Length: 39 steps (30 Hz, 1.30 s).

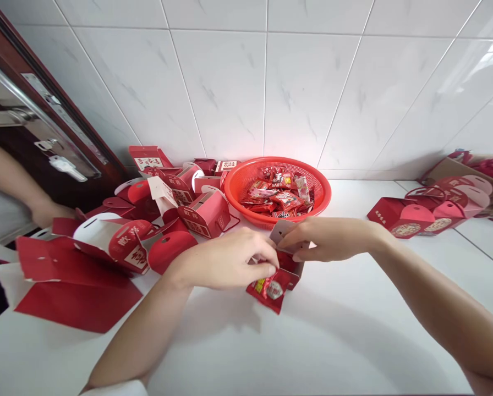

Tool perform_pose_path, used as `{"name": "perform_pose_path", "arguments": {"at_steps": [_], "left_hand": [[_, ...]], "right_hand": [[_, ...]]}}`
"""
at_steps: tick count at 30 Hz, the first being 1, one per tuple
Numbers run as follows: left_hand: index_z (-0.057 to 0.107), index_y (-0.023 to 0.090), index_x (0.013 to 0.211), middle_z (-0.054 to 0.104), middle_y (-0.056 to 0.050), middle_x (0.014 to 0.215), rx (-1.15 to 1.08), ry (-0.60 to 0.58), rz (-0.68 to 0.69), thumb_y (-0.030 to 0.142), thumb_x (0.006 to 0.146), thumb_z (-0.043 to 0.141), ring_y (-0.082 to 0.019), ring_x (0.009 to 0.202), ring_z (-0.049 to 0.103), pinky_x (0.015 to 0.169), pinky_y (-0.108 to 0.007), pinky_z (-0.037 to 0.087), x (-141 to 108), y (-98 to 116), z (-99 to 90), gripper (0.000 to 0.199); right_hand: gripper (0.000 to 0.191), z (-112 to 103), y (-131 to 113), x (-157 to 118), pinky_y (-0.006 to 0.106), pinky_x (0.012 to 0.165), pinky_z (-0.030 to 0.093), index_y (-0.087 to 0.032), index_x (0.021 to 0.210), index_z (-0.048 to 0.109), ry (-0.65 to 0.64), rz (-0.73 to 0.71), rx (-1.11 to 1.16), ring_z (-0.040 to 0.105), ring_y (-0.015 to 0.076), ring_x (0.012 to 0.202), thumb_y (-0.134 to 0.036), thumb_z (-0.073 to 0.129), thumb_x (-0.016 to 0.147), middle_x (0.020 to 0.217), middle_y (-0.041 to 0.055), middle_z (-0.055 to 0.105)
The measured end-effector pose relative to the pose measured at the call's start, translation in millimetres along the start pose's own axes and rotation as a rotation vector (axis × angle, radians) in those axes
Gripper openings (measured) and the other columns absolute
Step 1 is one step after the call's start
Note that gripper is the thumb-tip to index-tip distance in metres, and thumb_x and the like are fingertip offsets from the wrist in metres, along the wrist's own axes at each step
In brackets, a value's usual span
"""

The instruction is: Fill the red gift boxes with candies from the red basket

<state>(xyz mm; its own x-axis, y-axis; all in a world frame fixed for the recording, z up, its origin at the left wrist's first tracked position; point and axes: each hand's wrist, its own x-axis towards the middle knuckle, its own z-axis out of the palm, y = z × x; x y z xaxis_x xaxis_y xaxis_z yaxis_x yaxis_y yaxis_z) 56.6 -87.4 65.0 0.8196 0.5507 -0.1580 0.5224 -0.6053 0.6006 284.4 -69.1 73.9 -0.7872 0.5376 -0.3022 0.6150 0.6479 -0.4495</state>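
Note:
In the middle of the white table, my left hand [234,258] pinches a red candy packet [270,290] by its upper edge, in front of a small open red box [294,269]. My right hand [331,239] grips the raised flap of that box from behind and to the right, fingers against the flap's pale inner side. More red wrapping shows inside the box, partly hidden by my fingers. Just behind both hands stands a red plastic basket [324,201] with many wrapped candies [285,198] in it.
Many red and white gift boxes [207,212] crowd the left side, with a large red one [77,291] in front. Closed red boxes [401,217] stand at right beside a cardboard carton [440,168]. Another person's arm [11,173] reaches in at far left, near a door [56,118].

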Motion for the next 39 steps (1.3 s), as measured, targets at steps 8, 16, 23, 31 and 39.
{"name": "perform_pose_path", "arguments": {"at_steps": [8,16,23,31,39], "left_hand": [[0.078,0.016,0.098,0.075,-0.004,0.085,-0.45,0.593,-0.083,0.04,0.093,0.064,-0.019,0.079,0.068,0.069,-0.027,0.054,20,-9,2.8,0.028],[0.077,0.015,0.104,0.075,-0.005,0.086,-0.455,0.704,-0.114,0.04,0.091,0.069,-0.021,0.084,0.069,0.075,-0.03,0.056,26,-13,2.9,0.029],[0.073,0.019,0.084,0.074,-0.001,0.081,-0.24,0.372,-0.092,0.038,0.095,0.061,-0.017,0.074,0.065,0.066,-0.026,0.049,11,-7,1.7,0.025],[0.054,0.019,0.068,0.06,0.002,0.067,0.081,-0.058,-0.077,0.02,0.096,0.05,-0.014,0.067,0.057,0.064,-0.027,0.037,-4,6,-2.2,0.029],[0.051,0.02,0.072,0.056,0.002,0.069,0.05,-0.038,-0.102,0.028,0.099,0.047,-0.013,0.06,0.051,0.058,-0.025,0.035,-4,-1,-6.7,0.028]], "right_hand": [[0.043,11,9,-18,0.034,0.079,0.058,-0.02,0.123,0.061,0.578,-0.083,0.465,0.071,0.0211,0.091,-0.048,0.07,0.092,0.098,0.0064,0.074],[0.03,18,17,-4,0.033,0.072,0.057,-0.018,0.101,0.063,0.748,-0.11,0.719,0.066,0.0165,0.076,-0.042,0.075,0.087,0.086,0.0025,0.067],[0.011,18,25,-7,0.032,0.076,0.057,-0.018,0.095,0.064,0.494,-0.076,0.576,0.069,0.0175,0.084,-0.027,0.068,0.089,0.094,0.0039,0.072],[0.012,25,13,1,0.026,0.068,0.049,-0.018,0.091,0.069,0.394,0.051,0.393,0.065,0.0149,0.075,-0.018,0.057,0.092,0.085,0.0017,0.073],[0.023,29,4,8,0.024,0.057,0.034,-0.02,0.084,0.059,0.482,0.094,0.22,0.041,0.0104,0.057,-0.015,0.043,0.099,0.069,-0.0039,0.058]]}}
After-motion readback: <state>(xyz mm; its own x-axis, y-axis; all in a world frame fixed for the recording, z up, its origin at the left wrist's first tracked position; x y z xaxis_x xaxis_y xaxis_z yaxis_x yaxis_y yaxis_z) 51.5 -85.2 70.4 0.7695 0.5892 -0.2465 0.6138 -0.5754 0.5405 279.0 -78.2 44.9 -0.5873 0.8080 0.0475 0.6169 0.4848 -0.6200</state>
